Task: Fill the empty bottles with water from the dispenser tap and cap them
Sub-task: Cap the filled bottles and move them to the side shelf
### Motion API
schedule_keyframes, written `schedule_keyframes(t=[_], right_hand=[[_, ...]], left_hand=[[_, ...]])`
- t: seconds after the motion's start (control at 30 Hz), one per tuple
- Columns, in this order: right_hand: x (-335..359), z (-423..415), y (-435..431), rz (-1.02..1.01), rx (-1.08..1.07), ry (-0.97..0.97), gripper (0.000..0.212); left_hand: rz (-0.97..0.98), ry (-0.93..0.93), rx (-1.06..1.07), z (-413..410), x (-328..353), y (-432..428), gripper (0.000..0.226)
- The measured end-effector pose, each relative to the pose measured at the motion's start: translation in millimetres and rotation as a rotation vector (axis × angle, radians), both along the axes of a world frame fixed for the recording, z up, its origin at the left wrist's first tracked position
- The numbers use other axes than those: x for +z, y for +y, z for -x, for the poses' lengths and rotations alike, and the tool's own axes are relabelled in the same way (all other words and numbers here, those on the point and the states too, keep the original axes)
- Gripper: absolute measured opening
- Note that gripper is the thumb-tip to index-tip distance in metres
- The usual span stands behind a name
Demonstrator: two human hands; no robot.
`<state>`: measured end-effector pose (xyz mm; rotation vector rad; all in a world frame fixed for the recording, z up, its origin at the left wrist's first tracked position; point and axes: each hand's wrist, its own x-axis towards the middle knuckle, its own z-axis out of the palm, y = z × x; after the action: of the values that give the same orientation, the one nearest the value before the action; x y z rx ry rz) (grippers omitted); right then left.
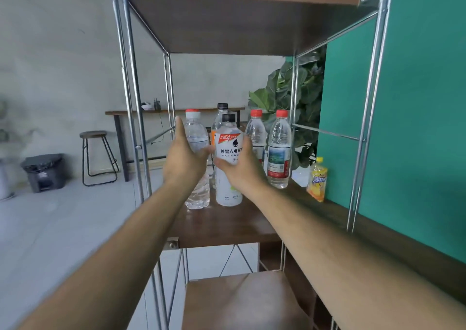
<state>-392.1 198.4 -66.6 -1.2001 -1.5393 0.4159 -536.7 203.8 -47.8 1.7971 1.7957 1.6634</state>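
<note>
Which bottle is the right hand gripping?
The opaque white bottle with the black cap, front centre of the shelf; the right hand wraps it. The rightmost red-capped bottle beside it is clear.

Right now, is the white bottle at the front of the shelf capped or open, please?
Capped: the white bottle wears a black cap and stands upright on the shelf, the right hand curled round it.
</note>
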Motion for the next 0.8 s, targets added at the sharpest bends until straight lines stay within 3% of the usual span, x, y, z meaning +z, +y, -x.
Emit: schedule_keyframes(t=[0.17,0.33,0.47,0.57,0.63,0.8], right_hand=[[-1.2,3.6,5.3,0.032,0.032,0.006,0.073],[5.0,-2.8,-10.8,0.064,0.008,-0.150,0.070],[5.2,-27.5,-54.4,-0.153,-0.145,-0.357,0.044],[-3.4,-65.4,-100.0,-0.431,-0.251,-0.461,0.031],[-12.6,-98.3,-129.8,-0.505,-0.317,-0.512,0.032],[-54.1,-192.0,-182.4,-0.341,-0.543,-0.521,0.034]], left_hand=[[-0.013,-0.034,0.008,-0.4,-1.8,4.7,0.099],[-0.021,0.013,0.007,-3.4,-3.9,-11.8,0.099],[-0.244,0.202,0.073,-11.9,-11.2,-45.9,0.078],[-0.559,0.274,-0.081,-43.6,-23.0,-73.5,0.047],[-0.624,0.290,-0.250,-80.2,-33.3,-89.5,0.038],[-0.545,0.342,-0.636,-192.7,-69.3,-126.1,0.038]])
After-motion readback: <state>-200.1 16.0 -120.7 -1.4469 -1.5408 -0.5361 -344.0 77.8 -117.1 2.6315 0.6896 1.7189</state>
